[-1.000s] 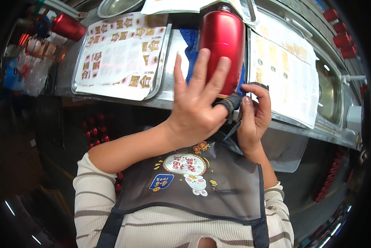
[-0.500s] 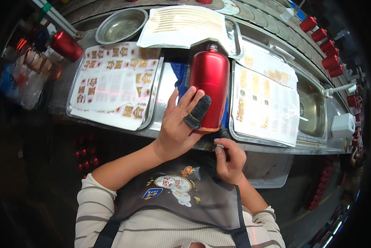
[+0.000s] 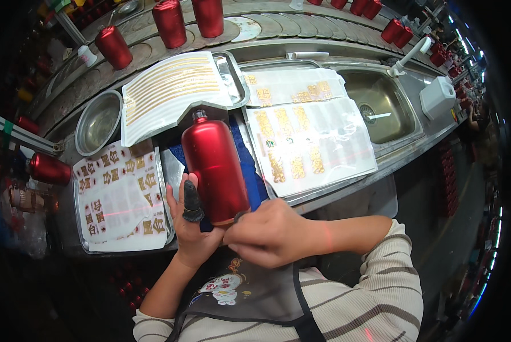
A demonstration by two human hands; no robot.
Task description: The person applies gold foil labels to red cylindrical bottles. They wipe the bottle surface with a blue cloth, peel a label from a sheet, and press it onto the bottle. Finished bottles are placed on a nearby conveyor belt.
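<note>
A glossy red bottle [image 3: 214, 171] lies on a blue cloth [image 3: 247, 165], its silver threaded neck pointing away and its base toward me. My left hand [image 3: 195, 228] rests against the bottle's lower left side, fingers stretched out and apart, the thumb side by the base. One of its fingers wears a black finger cot. At the base's right edge, my right hand [image 3: 270, 231] is closed in a pinch, with a black-covered fingertip touching the rim. Whatever it may hold is hidden by its own fingers.
Trays with decal sheets flank the bottle: a left sheet [image 3: 119, 219] and a right sheet [image 3: 324, 148]. Behind are a striped gold sheet [image 3: 173, 85] and a metal bowl [image 3: 96, 125]. A sink [image 3: 389, 122], white jug [image 3: 438, 97] and conveyor [image 3: 278, 25] with red bottles lie beyond.
The view has swung to the right, so the bottle appears farther left and tilted. My right hand has risen from below the bottle to its base. My left hand stays against the bottle, lower on its side.
</note>
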